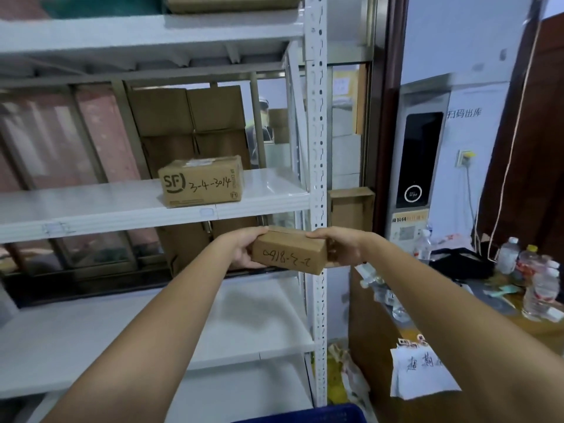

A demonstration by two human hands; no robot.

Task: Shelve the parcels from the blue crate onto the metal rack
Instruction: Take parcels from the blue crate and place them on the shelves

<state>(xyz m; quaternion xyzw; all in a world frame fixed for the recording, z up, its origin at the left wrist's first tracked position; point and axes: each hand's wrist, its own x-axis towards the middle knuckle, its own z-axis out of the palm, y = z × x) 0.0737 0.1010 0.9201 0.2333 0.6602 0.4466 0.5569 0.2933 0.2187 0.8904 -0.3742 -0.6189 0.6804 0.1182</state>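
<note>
I hold a small brown cardboard parcel (289, 253) with upside-down handwritten numbers between both hands, in front of the white metal rack (317, 178). My left hand (244, 250) grips its left end and my right hand (341, 247) its right end. The parcel hangs just below the middle shelf's front edge, above the lower shelf (152, 325). A larger brown SF parcel (202, 181) marked 3-4-3014 stands on the middle shelf (91, 206). The blue crate (305, 416) shows only its rim at the bottom edge.
Stacked cartons (189, 123) stand behind the rack. To the right is a wooden counter (372, 346) with water bottles (540, 293), papers and a black bag. A scanner terminal (418, 160) hangs on the wall. Plastic bags (345, 377) lie on the floor beside the rack.
</note>
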